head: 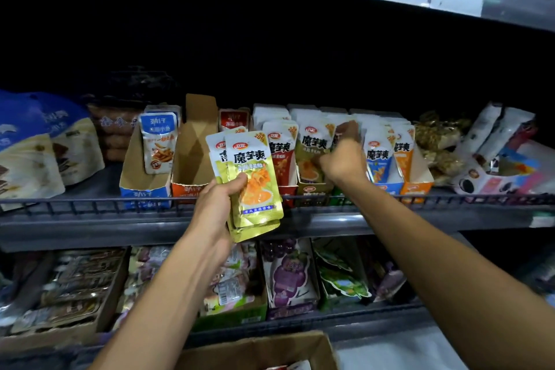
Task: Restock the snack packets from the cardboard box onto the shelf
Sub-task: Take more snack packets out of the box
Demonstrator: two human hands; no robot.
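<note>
Here, in the head view, the left hand [220,201] gripped a small stack of gold snack packets [255,183], thumb curled across the front one, holding them in front of the shelf rail [120,204] near the middle of the frame. The packets stood roughly upright, their long axis running from twelve to six o'clock with a slight lean toward eleven, printed faces toward the camera and top seals up. The right hand [342,159], at about two o'clock from the stack, reached into the row of display trays; its fingers [350,129] were buried among the standing packets [312,144] there, so I could not tell whether they pinched one or merely pushed them back. The cardboard box [255,351] sat at six o'clock, at the bottom edge, with only a sliver of its contents visible. The risk, as I judged it, lay in the left grip: the stack was fanned and held low on one side, so the rear packets could slide out and drop past the rail. The right hand's pushing could also topple the neighbouring rows, or the gold packets could end up in a tray of another flavour.
</note>
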